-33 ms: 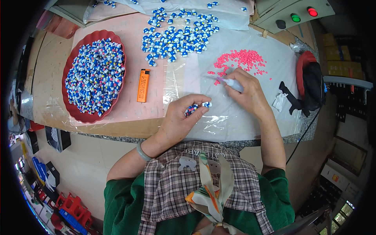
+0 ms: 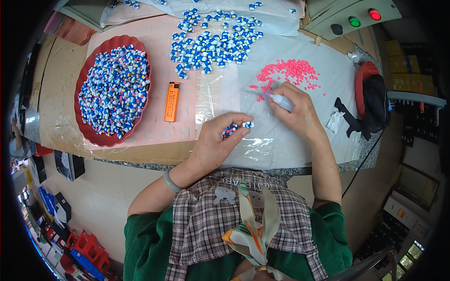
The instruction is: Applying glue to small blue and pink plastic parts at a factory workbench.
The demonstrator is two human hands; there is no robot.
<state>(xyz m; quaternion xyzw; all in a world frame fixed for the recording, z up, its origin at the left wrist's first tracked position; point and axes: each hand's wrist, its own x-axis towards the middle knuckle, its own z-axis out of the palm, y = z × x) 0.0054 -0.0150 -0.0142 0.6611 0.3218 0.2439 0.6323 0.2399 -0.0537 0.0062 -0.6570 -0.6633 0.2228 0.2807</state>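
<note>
My left hand (image 2: 220, 136) is closed round several small blue-and-white pieces with pink and yellow dots. One such piece (image 2: 248, 125) is pinched between its thumb and index fingertip. In my right hand (image 2: 296, 108) is a small translucent squeeze bottle (image 2: 282, 101), gripped by the fingers and thumb. Its thin purple-tipped nozzle points left, just over the near edge of scattered small pink pieces (image 2: 295, 70). The nozzle's very tip is hard to make out against the sheet.
A red scalloped tray (image 2: 83, 122) heaped with finished-looking blue-and-white pieces stands at left. Beside it lies an orange lighter (image 2: 171, 102). More blue-and-white pieces (image 2: 211, 47) spread at the back. To the right are a crumpled tissue (image 2: 334, 121), a black strap (image 2: 349, 117) and a control box (image 2: 347, 16).
The squeeze bottle in my right hand has shifted very slightly to the right. My left hand keeps its place and its grip.
</note>
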